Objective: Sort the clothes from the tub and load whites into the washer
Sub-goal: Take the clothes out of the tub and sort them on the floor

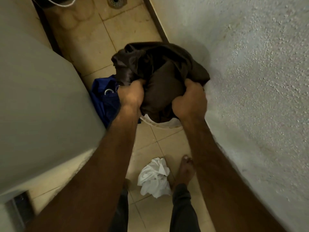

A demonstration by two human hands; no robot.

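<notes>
Holding a dark brown cloth [160, 67] in both hands, you stand over the tub [155, 125]. Your left hand [131, 94] has its fingers curled tight into the left side of the cloth. Your right hand [190, 97] grips the right side the same way, so neither hand is spread flat. The brown cloth is bunched in a big lump between your hands and hangs above the tub. Only a small bit of the tub's white rim shows, just under the cloth and between your wrists, and you cannot see what is inside it. A blue cloth [103, 99] lies on the floor to the left of the tub, right beside the washer [33, 97], and your left hand hides part of it. The washer is the big pale box that fills the left side of the view, and its door cannot be seen. A white cloth [154, 178] lies crumpled on the tiles [93, 39] near you, just beside your bare right foot [186, 169] and well apart from the blue cloth. A rough pale wall [250, 81] runs along your right side, and the brown cloth is close to it. Far ahead on the tan tiles is a round drain [116, 1], with a thin white cord [63, 4] near it.
</notes>
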